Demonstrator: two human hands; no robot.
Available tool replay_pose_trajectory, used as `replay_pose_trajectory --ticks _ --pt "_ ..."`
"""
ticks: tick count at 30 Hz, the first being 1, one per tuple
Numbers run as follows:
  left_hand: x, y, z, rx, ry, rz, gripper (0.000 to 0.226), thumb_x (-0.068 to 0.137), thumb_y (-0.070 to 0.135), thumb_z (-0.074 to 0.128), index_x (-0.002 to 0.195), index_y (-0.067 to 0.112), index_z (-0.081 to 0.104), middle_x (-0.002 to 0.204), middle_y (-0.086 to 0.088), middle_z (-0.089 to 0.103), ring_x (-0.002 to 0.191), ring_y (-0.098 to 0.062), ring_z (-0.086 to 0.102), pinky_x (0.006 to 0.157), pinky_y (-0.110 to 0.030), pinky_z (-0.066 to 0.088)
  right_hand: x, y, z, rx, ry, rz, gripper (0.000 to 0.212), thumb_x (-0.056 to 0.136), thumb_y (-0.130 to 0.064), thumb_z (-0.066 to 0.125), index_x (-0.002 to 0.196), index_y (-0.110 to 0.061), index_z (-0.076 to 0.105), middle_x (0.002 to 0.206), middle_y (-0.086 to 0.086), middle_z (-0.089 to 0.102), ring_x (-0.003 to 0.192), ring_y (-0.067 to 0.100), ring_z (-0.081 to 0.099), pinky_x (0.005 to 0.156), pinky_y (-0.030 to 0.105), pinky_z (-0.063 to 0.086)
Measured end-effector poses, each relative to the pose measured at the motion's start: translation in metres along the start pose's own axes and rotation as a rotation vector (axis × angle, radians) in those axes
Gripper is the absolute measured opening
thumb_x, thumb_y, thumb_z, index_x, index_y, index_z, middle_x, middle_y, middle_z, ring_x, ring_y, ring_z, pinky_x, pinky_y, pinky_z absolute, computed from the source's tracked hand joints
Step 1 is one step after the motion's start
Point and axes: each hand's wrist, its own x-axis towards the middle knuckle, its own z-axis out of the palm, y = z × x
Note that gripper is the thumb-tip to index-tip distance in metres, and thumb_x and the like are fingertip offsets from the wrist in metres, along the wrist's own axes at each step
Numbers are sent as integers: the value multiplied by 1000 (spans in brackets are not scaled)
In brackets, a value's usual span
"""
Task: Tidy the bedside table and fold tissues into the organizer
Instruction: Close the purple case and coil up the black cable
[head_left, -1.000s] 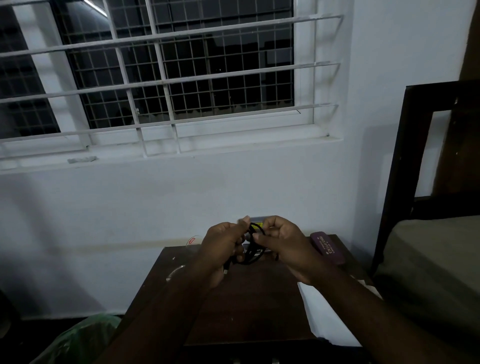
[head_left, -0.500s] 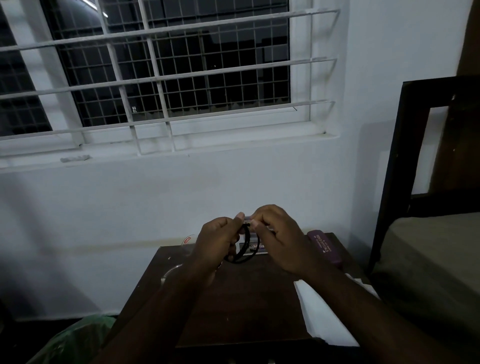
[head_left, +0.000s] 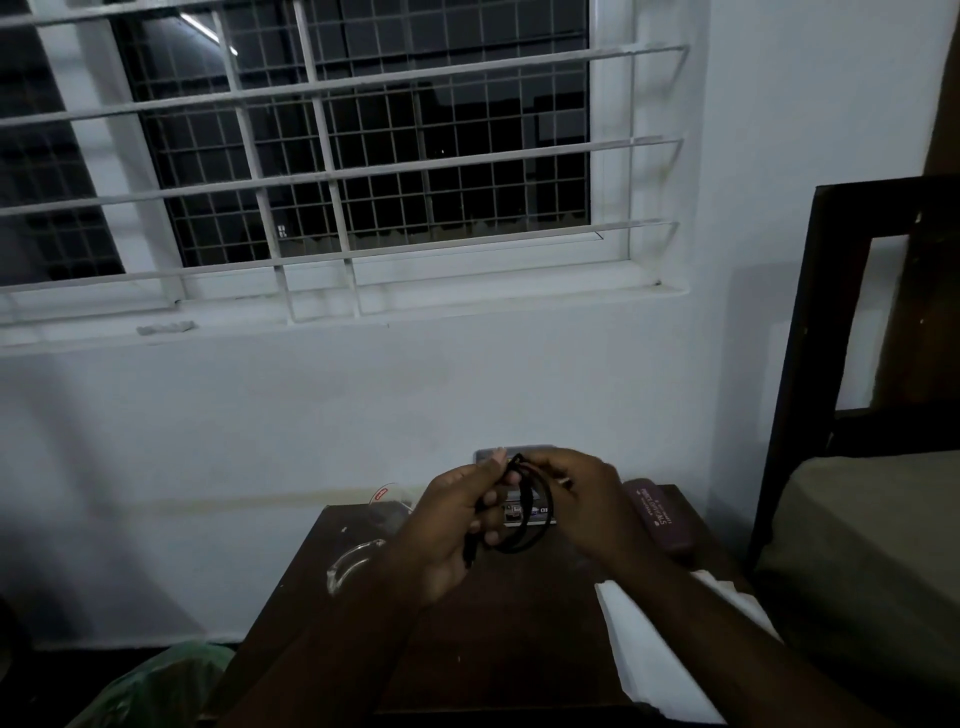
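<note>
You hold a coiled black cable (head_left: 524, 512) in the air above the far half of the bedside table (head_left: 498, 639). Your left hand (head_left: 452, 525) pinches the coil's top and grips its hanging end; your right hand (head_left: 587, 504) clasps the loop's other side. White tissue (head_left: 644, 644) lies at the table's right edge, under your right forearm. A maroon case (head_left: 655, 514) sits at the far right corner, and a clear glass dish (head_left: 353, 564) near the left edge.
</note>
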Motion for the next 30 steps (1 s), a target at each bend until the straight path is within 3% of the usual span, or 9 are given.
replay_pose_trajectory --ticks 4,8,10,13,16,19,22,26,30 --pt "3 0 0 5 70 24 33 89 37 62 87 4 63 53 6 40 35 -4 28 40 -20 30 1 -7 9 508 -141 433 19 94 -11 58 99 -11 76 98 14 76 91 30 73 86 48 58" --pt "3 4 -3 88 130 74 31 92 36 61 81 7 63 50 6 41 37 -5 32 43 -22 33 3 -3 -5 903 -302 631 34 95 -26 51 115 -4 68 118 22 68 105 36 67 90 46 56" --pt "4 5 -4 90 166 87 31 92 35 61 86 4 65 50 6 42 37 -6 33 45 -24 35 3 -3 -5 823 -320 578 34 90 -35 61 113 -11 70 117 18 69 107 34 67 95 48 53" --pt "5 4 -4 100 169 79 32 90 35 63 87 4 67 51 6 42 38 -7 34 43 -24 37 0 -3 0 640 -266 502 21 82 -22 74 103 -19 74 107 11 74 99 27 72 91 45 56" --pt "3 3 -6 123 144 70 34 83 39 70 80 5 64 53 4 42 39 -8 34 43 -25 40 -2 -2 0 682 -240 542 19 84 -15 71 103 -15 74 106 15 74 99 32 71 91 47 55" --pt "0 4 -9 124 142 88 45 73 42 76 88 2 62 53 4 43 38 -9 36 43 -24 40 -1 -4 -3 747 -281 607 27 85 -12 69 112 -8 69 111 16 72 111 37 65 101 51 48" --pt "-3 5 -12 110 123 108 40 71 39 77 83 4 61 53 4 44 38 -8 33 41 -23 38 -2 -5 -1 895 -348 641 32 81 -11 69 113 -6 67 101 9 72 108 34 63 104 54 44" --pt "-8 6 -15 116 51 142 26 79 33 72 64 14 60 48 6 42 37 -8 29 41 -22 34 -4 -6 3 1016 -287 611 36 85 -4 64 120 -3 62 103 10 71 98 23 67 90 38 55" --pt "-13 -4 -14 10 36 153 19 76 30 71 73 12 65 51 4 44 37 -5 30 39 -20 33 -6 -5 8 1104 -245 576 32 81 -1 64 112 -8 63 101 11 71 91 21 69 79 33 57"
